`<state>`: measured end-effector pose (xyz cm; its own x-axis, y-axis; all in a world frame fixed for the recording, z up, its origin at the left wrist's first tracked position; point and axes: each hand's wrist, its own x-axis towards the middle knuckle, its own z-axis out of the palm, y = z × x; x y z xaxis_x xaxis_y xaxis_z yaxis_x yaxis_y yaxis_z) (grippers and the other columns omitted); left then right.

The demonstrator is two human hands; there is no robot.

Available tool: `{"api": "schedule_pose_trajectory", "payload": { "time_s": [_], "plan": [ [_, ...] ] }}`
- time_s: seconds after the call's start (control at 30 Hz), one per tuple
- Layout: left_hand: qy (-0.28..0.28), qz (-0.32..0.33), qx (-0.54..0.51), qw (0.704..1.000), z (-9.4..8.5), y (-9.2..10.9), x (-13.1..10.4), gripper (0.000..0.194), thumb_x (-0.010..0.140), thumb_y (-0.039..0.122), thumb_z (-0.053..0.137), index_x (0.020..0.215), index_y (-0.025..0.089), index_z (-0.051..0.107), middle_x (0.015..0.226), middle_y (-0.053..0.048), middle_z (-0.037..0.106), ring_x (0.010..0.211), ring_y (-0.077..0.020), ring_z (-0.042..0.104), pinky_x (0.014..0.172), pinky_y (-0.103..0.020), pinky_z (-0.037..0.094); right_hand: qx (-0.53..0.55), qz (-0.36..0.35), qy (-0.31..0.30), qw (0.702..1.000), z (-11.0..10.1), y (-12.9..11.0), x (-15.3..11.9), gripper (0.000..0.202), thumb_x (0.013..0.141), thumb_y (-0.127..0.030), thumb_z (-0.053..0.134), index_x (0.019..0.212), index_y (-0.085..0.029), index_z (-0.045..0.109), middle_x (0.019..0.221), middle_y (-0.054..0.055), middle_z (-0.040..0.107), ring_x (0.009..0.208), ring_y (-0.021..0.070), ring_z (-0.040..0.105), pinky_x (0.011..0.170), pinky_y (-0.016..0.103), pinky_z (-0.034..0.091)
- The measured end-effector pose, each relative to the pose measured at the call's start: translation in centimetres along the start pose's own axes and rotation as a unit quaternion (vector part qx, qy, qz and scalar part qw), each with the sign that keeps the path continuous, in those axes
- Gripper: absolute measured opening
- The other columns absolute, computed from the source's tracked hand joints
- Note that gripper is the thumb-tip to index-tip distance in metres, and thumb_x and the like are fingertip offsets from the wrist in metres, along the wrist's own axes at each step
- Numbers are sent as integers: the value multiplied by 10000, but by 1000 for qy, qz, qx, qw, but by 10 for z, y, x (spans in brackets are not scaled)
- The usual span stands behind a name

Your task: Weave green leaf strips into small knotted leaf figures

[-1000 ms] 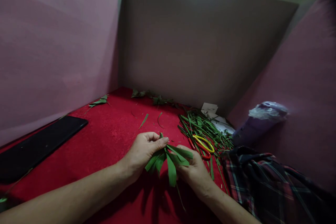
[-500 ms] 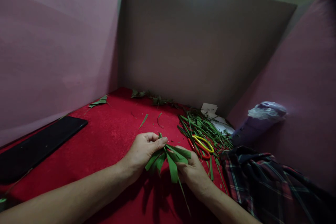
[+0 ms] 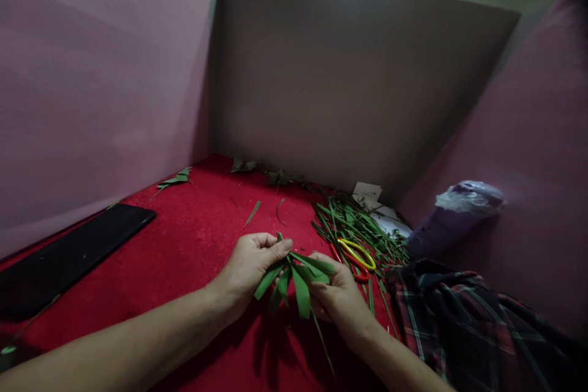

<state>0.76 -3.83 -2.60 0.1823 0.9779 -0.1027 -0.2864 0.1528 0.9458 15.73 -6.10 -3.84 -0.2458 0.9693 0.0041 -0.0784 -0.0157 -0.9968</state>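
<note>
A bunch of green leaf strips fans out between my two hands, above a red cloth. My left hand pinches the gathered top of the bunch between thumb and fingers, and a short stub pokes up past the thumb. On the other side, my right hand is closed on the right-hand strips, its fingertips partly hidden behind them. One thin strand dangles below the bunch. Just beyond my right hand lie scissors with one yellow and one red handle loop; their blades are hidden among cut leaves.
A heap of cut leaves and stems lies at the back right, near white paper. Checked fabric and a purple plastic-wrapped roll are at right. A black flat object lies left. Leaf scraps line the wall.
Both hands keep their hold on the leaf strips and have hardly moved. The lower strips have shifted slightly, and the whole view has moved a little.
</note>
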Motion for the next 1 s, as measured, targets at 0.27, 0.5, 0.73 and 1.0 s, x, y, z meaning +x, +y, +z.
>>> {"api": "schedule_pose_trajectory", "payload": {
  "time_s": [0.27, 0.5, 0.73, 1.0],
  "plan": [
    [11, 8, -3, 1000, -1, -1, 2, 315, 638, 380, 703, 558, 154, 499, 427, 51, 517, 349, -61, 436, 372, -188, 337, 11, 3, -23, 1000, -2, 5, 3, 270, 642, -327, 710, 687, -160, 503, 491, -92, 396, 382, 23, 274, 372, 168, 221],
    [13, 12, 3, 1000, -2, -1, 2, 316, 628, 385, 708, 559, 149, 509, 440, 49, 513, 363, -58, 433, 384, -191, 332, -10, -41, -30, 999, -6, 17, 5, 287, 717, -417, 652, 701, -171, 505, 458, -95, 395, 347, 29, 277, 339, 169, 218],
    [10, 7, 8, 1000, -3, -3, 3, 311, 634, 374, 704, 561, 148, 504, 437, 55, 497, 369, -54, 416, 393, -189, 307, -35, -49, -26, 998, -6, 18, 2, 261, 766, -404, 605, 693, -171, 509, 508, -72, 416, 407, 49, 322, 382, 179, 260],
    [8, 11, 16, 1000, -2, -5, 3, 312, 642, 385, 698, 573, 142, 514, 460, 38, 521, 384, -64, 436, 404, -195, 316, -73, -103, -6, 992, -7, 15, 3, 200, 763, -316, 611, 664, -167, 520, 572, -53, 432, 524, 83, 394, 483, 194, 347]
  ]
}}
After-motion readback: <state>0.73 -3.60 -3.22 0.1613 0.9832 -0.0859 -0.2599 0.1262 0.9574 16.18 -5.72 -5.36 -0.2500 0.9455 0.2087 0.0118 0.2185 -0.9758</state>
